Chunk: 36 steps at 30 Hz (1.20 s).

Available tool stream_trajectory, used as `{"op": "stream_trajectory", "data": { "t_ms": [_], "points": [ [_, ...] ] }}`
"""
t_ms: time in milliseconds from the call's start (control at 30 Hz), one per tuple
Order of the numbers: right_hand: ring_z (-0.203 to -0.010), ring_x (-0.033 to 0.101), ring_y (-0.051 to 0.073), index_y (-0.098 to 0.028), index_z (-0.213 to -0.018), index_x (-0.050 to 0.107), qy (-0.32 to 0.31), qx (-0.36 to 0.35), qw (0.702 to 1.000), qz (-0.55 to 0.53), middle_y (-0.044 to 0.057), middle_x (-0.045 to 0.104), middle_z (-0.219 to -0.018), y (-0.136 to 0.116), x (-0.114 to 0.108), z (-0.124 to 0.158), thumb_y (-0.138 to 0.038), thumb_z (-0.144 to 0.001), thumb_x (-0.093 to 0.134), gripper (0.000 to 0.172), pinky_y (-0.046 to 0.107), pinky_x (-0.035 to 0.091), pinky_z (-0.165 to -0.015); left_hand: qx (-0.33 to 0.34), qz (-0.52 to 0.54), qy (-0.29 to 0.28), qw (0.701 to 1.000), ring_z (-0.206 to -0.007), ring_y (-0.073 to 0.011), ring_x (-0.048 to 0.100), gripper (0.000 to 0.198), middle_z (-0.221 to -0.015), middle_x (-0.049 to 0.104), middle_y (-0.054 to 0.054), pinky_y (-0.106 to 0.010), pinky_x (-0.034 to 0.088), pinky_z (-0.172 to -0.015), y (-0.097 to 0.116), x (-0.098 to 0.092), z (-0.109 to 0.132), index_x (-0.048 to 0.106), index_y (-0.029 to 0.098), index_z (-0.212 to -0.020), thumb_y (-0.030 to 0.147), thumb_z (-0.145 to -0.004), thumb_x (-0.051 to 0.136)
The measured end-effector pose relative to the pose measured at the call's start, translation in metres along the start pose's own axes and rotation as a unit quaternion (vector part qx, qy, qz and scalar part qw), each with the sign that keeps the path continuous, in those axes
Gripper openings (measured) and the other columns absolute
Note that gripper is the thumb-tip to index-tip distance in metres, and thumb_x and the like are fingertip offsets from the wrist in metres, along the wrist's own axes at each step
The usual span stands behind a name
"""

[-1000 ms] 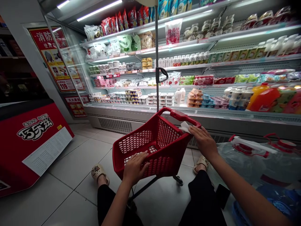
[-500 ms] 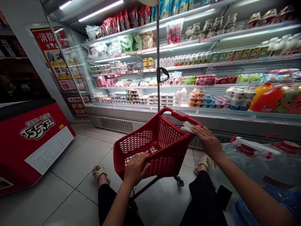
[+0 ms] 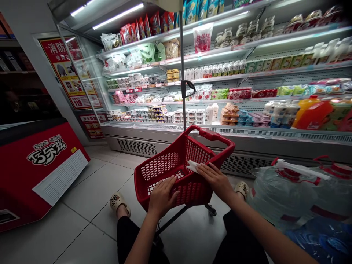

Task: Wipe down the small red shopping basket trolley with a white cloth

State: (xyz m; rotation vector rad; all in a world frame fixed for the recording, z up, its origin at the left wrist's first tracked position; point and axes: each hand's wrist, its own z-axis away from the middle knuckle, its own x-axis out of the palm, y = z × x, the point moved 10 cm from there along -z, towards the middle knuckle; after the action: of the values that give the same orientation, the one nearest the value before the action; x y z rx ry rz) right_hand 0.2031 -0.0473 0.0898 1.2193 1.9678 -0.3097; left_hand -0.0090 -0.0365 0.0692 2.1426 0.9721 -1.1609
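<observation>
In front of me stands a red plastic shopping cart (image 3: 198, 190) with slotted walls. My left hand (image 3: 162, 194) rests on its near rim, fingers stretched out and holding nothing. Further right along the same rim, my right hand (image 3: 215, 180) presses a white tissue (image 3: 193, 166) under its fingers. The tissue's loose end sticks out over the basket's inside. Beyond my right hand rises the cart's red handle (image 3: 211, 135). A grey pole (image 3: 182, 51) with a black grip stands behind the basket.
A lit refrigerated case (image 3: 154, 126) with packed shelves runs along the back. Large water bottles (image 3: 283, 194) stand close on my right. To the left is a red chest freezer (image 3: 46, 183). My feet in beige clogs (image 3: 118, 202) straddle the cart.
My right hand has slid with the tissue from beside the handle, left and down along the near rim. My left hand stays on the rim.
</observation>
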Motion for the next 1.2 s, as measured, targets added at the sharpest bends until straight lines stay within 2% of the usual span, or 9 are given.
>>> {"op": "stream_trajectory", "data": {
  "t_ms": [167,233,300,533,633,800,867,1100,1200],
  "points": [
    [-0.147,0.044,0.02,-0.025,-0.163,0.028,0.028,0.07,0.996,0.055,0.005,0.047,-0.16,0.067,-0.028,0.013,0.003,-0.094,0.029,0.075,0.049,0.03,-0.126,0.004,0.002,0.003,1.0,-0.137,-0.0263,0.057,0.058,-0.153,0.056,-0.003,-0.048,0.046,-0.116,0.003,0.004,0.0,0.039,0.029,-0.158,0.049,-0.104,0.047],
    [-0.147,0.044,0.021,-0.024,-0.162,0.032,0.046,0.099,0.992,0.063,0.006,0.049,-0.158,0.077,-0.029,0.014,0.002,-0.094,0.031,0.072,0.049,0.032,-0.125,0.004,0.012,0.002,1.0,-0.137,-0.0264,0.057,0.058,-0.153,0.056,-0.004,-0.047,0.045,-0.116,0.008,0.006,-0.002,0.04,0.028,-0.158,0.049,-0.104,0.049],
    [-0.147,0.044,0.022,-0.021,-0.161,0.035,0.055,0.103,0.992,0.051,0.007,0.052,-0.156,0.064,-0.017,0.011,0.0,-0.094,0.033,0.07,0.048,0.034,-0.124,0.005,0.024,-0.002,1.0,-0.136,-0.0263,0.057,0.059,-0.152,0.057,-0.005,-0.047,0.046,-0.116,0.014,0.008,-0.005,0.04,0.027,-0.157,0.049,-0.103,0.05],
    [-0.149,0.041,0.022,-0.014,-0.159,0.037,0.026,0.035,0.999,-0.022,0.009,0.05,-0.157,-0.037,0.035,-0.009,-0.004,-0.094,0.039,0.066,0.045,0.037,-0.123,0.005,0.033,-0.001,0.999,-0.137,-0.0267,0.057,0.061,-0.153,0.055,-0.009,-0.046,0.046,-0.115,0.03,0.012,-0.014,0.042,0.023,-0.155,0.048,-0.101,0.054],
    [-0.148,0.043,0.021,-0.017,-0.157,0.041,0.001,0.0,1.0,-0.023,0.007,0.05,-0.158,-0.031,0.032,-0.007,-0.005,-0.095,0.04,0.064,0.045,0.035,-0.125,0.001,0.024,-0.001,1.0,-0.139,-0.0267,0.055,0.06,-0.154,0.054,-0.009,-0.047,0.046,-0.114,0.029,0.014,-0.013,0.041,0.023,-0.155,0.046,-0.101,0.054],
    [-0.146,0.045,0.021,-0.021,-0.159,0.039,0.006,0.049,0.999,0.008,0.005,0.05,-0.157,0.039,0.006,0.003,-0.005,-0.096,0.037,0.065,0.049,0.031,-0.126,-0.005,0.02,-0.002,1.0,-0.14,-0.0283,0.054,0.061,-0.156,0.052,-0.009,-0.049,0.045,-0.115,0.031,0.017,-0.013,0.04,0.023,-0.156,0.045,-0.101,0.055],
    [-0.146,0.046,0.022,-0.021,-0.159,0.038,0.018,0.067,0.998,0.007,0.006,0.052,-0.156,0.046,0.004,0.003,-0.004,-0.095,0.037,0.066,0.049,0.033,-0.125,-0.008,0.02,-0.002,1.0,-0.14,-0.0284,0.053,0.063,-0.156,0.052,-0.01,-0.05,0.044,-0.116,0.035,0.019,-0.015,0.04,0.022,-0.156,0.045,-0.1,0.056],
    [-0.143,0.049,0.022,-0.018,-0.156,0.042,0.006,0.025,0.998,-0.054,0.008,0.056,-0.153,-0.043,0.039,-0.012,-0.007,-0.095,0.042,0.062,0.045,0.036,-0.124,-0.023,0.017,-0.004,1.0,-0.143,-0.0289,0.05,0.064,-0.159,0.048,-0.014,-0.051,0.043,-0.118,0.047,0.028,-0.021,0.04,0.017,-0.154,0.041,-0.098,0.057],
    [-0.143,0.049,0.021,-0.022,-0.155,0.045,-0.003,-0.003,0.998,-0.06,0.005,0.056,-0.153,-0.053,0.039,-0.012,-0.01,-0.097,0.045,0.06,0.045,0.034,-0.125,-0.02,0.013,-0.011,1.0,-0.144,-0.0283,0.049,0.061,-0.158,0.049,-0.014,-0.051,0.043,-0.118,0.045,0.029,-0.02,0.041,0.017,-0.153,0.037,-0.098,0.057]
  ]
}}
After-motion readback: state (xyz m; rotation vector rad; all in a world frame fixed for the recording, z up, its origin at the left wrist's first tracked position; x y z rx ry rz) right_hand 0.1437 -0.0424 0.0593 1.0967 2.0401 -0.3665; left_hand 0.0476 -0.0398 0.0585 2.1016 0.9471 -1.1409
